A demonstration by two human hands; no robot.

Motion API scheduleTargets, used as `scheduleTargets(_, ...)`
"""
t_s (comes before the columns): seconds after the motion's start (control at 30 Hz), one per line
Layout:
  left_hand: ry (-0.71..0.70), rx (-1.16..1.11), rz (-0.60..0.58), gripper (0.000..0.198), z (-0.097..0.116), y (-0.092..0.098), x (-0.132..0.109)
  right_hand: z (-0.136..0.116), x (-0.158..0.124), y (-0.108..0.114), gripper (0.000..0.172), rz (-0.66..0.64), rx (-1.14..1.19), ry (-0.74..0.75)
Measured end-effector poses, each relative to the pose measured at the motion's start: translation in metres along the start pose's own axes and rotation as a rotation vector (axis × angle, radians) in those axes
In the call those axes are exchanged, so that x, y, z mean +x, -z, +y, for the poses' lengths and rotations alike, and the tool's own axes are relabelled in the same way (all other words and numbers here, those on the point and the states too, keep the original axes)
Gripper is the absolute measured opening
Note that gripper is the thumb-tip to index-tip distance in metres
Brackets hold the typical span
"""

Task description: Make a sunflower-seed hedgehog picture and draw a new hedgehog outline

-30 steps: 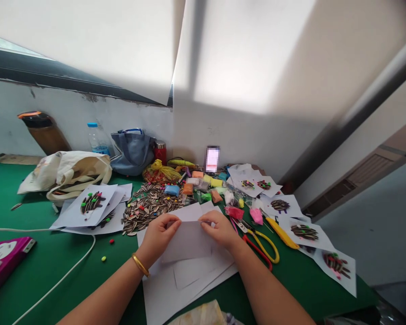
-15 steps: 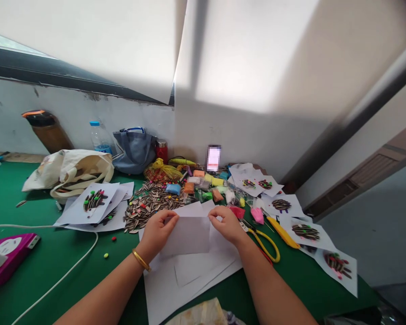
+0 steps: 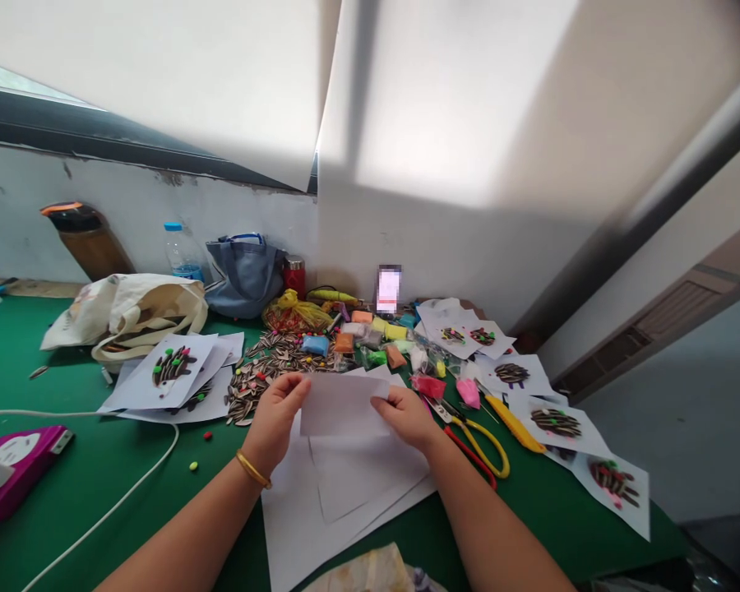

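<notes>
A small white sheet of paper [image 3: 344, 407] is held up between both hands. My left hand [image 3: 275, 418] pinches its left edge near the top corner, and a gold bangle circles that wrist. On the other side, my right hand [image 3: 405, 415] grips the right edge with the thumb on the near face. Beneath the held sheet, larger white sheets [image 3: 296, 526] and a smaller piece of paper [image 3: 351, 485] lie on the green table. Striped sunflower seeds [image 3: 252, 390] are heaped just beyond my left hand. Scissors with yellow and red handles [image 3: 499, 460] lie right of my right hand.
Packets of coloured clay [image 3: 395, 332] crowd the back middle, before an upright phone [image 3: 388, 289]. Seed-decorated sheets [image 3: 555, 421] line the right; more [image 3: 178, 370] lie left. A yellow cutter [image 3: 515, 423], cloth bag [image 3: 148, 300], blue bag [image 3: 243, 275], magenta power strip [image 3: 28, 464] and white cable [image 3: 129, 489] surround the work.
The held sheet has risen and tilted, its top edge now above the fingers. My right hand has shifted its grip to the side edge, and the left hand has moved slightly left.
</notes>
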State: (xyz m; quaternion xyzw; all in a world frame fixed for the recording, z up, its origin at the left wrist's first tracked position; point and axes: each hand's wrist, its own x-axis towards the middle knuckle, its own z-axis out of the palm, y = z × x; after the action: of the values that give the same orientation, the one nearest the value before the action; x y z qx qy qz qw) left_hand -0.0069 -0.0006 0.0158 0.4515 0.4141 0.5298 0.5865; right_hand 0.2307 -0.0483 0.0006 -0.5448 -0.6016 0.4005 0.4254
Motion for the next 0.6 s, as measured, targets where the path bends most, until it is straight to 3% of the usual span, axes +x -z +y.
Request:
scheduleTargets(0.13, 0.096, -0.330, -0.058, 0.039, 0.000, -0.006, -0.006, 0.003, 0.006, -0.010, 0.037, 0.333, 0.211, -0.026)
scheduleTargets(0.27, 0.236, -0.474, -0.259, 0.034, -0.002, -0.024, -0.030, 0.001, 0.007, -0.031, 0.039, 0.450, 0.342, -0.072)
scheduleTargets(0.37, 0.312, -0.535, -0.338, 0.030, -0.004, -0.038, -0.046, -0.006, 0.001, -0.047, 0.041, 0.361, 0.362, -0.092)
scheduleTargets(0.47, 0.315, -0.570, -0.216, 0.033, -0.007, -0.045, -0.048, -0.013, -0.006, -0.057, 0.041, 0.203, 0.329, -0.062)
scheduleTargets(0.6, 0.333, -0.547, -0.053, 0.035, -0.011, -0.039, -0.037, -0.019, -0.011, -0.054, 0.034, -0.005, 0.202, 0.009)
